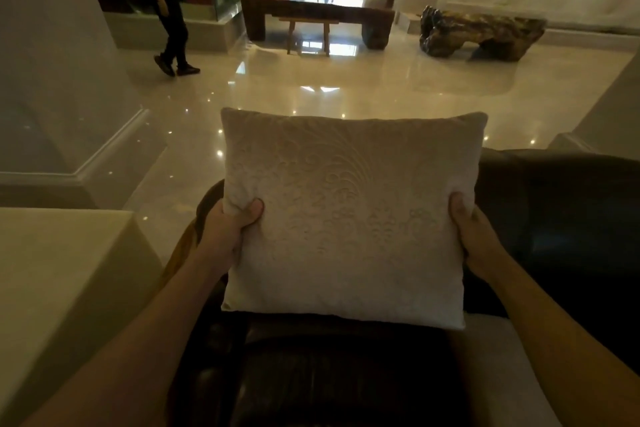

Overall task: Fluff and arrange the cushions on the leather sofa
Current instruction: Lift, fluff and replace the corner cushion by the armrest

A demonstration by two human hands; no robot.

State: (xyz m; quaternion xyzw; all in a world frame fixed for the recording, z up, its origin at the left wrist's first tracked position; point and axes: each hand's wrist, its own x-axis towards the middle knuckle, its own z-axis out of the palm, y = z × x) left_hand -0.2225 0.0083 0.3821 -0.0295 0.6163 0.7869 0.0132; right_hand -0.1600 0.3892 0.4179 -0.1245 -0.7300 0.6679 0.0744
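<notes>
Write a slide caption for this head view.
Both hands, left hand and right hand, grip a beige cushion above the leather sofa.

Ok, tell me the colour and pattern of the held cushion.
Pale beige cushion with embossed swirls; head view.

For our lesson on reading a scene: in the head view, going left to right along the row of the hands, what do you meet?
left hand → cushion → right hand → dark leather sofa

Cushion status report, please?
Left hand and right hand each hold a grip on the cushion's sides. Cushion upright over the sofa. Nothing blocking.
</notes>
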